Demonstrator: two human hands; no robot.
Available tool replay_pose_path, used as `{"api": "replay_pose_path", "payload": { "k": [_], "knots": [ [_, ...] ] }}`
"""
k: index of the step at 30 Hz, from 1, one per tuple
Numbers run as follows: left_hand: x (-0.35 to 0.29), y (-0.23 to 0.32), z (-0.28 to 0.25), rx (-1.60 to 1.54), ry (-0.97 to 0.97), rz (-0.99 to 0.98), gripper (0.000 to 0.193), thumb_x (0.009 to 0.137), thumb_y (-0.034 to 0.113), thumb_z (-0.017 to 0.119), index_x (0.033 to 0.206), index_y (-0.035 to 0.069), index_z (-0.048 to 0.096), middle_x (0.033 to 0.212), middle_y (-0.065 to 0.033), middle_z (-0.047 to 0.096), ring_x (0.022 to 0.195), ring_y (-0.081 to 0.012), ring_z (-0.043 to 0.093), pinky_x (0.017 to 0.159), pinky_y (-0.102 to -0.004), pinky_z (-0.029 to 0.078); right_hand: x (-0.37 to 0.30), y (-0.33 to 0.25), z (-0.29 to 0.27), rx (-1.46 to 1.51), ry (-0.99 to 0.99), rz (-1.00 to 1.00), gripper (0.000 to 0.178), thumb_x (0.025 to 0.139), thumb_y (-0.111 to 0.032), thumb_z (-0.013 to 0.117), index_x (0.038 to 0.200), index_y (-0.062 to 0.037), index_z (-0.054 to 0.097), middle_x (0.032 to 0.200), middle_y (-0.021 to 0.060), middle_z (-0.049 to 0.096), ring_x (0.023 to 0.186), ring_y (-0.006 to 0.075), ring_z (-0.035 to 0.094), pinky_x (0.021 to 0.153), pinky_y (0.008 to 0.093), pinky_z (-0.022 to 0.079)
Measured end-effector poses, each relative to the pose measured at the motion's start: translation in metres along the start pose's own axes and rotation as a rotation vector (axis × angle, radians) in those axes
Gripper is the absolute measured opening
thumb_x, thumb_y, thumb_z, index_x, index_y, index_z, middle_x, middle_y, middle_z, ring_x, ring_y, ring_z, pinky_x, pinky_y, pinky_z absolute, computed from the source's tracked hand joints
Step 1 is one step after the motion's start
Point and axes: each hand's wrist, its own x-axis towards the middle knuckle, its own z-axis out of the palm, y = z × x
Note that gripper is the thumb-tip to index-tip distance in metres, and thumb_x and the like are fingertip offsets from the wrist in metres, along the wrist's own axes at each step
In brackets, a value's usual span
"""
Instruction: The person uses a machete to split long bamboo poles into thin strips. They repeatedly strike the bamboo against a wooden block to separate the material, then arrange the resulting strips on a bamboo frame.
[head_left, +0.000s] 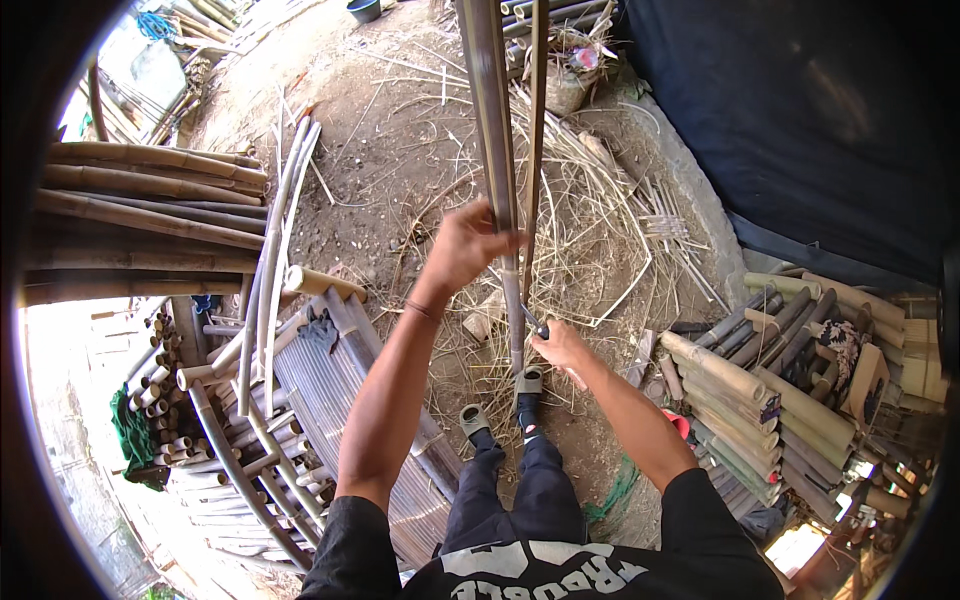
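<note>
A long brown bamboo pole (488,110) stands upright in front of me, its lower end by my right sandal (528,380). Beside it rises a narrower bamboo strip (537,120); the two come close together low down, where I cannot tell whether they are joined. My left hand (465,247), slightly blurred, grips the wider pole about midway, thumb across its front. Lower down, my right hand (563,347) is closed round the dark handle of a knife (541,329). Its blade lies against the bamboo, partly hidden.
A ridged bamboo bench (330,420) stands at my left, with a dark glove (320,330) on it. Bamboo poles (150,205) are stacked beyond it. Cut bamboo lengths (715,380) are piled at right. Shavings (590,220) litter the dirt floor below a dark sheet (800,120).
</note>
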Motion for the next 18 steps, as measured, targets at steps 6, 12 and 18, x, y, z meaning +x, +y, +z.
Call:
{"api": "replay_pose_path", "payload": {
  "k": [6, 12, 18],
  "knots": [
    [0.033, -0.086, 0.026, -0.115, 0.226, -0.04, 0.01, 0.083, 0.005, 0.073, 0.092, 0.001, 0.072, 0.08, -0.0063, 0.071, 0.071, -0.0116, 0.065, 0.065, -0.0282, 0.055, 0.032, 0.0, 0.0, -0.217, 0.155, -0.11, 0.039, 0.088, -0.027, 0.061, 0.102, 0.0089, 0.053, 0.085, 0.0268, 0.067, 0.082, 0.04, 0.069, 0.071, 0.0459, 0.057],
    [0.044, -0.096, 0.03, -0.163, 0.337, 0.066, 0.013, 0.083, 0.013, 0.075, 0.089, 0.001, 0.073, 0.07, -0.0011, 0.066, 0.058, -0.0052, 0.053, 0.051, -0.0208, 0.042, 0.033, 0.0, -0.001, -0.212, 0.09, -0.15, 0.035, 0.091, -0.024, 0.058, 0.103, 0.0083, 0.051, 0.078, 0.0243, 0.067, 0.068, 0.0347, 0.07, 0.059, 0.0425, 0.058],
    [0.056, -0.097, 0.023, -0.052, 0.345, 0.063, 0.021, 0.081, 0.021, 0.079, 0.084, 0.001, 0.072, 0.065, -0.0002, 0.062, 0.056, -0.0069, 0.053, 0.05, -0.0229, 0.042, 0.054, 0.044, 0.045, -0.348, -0.003, 0.059, 0.039, 0.091, -0.028, 0.057, 0.106, 0.0082, 0.053, 0.084, 0.0266, 0.068, 0.078, 0.0369, 0.07, 0.064, 0.0461, 0.056]
  ]
}}
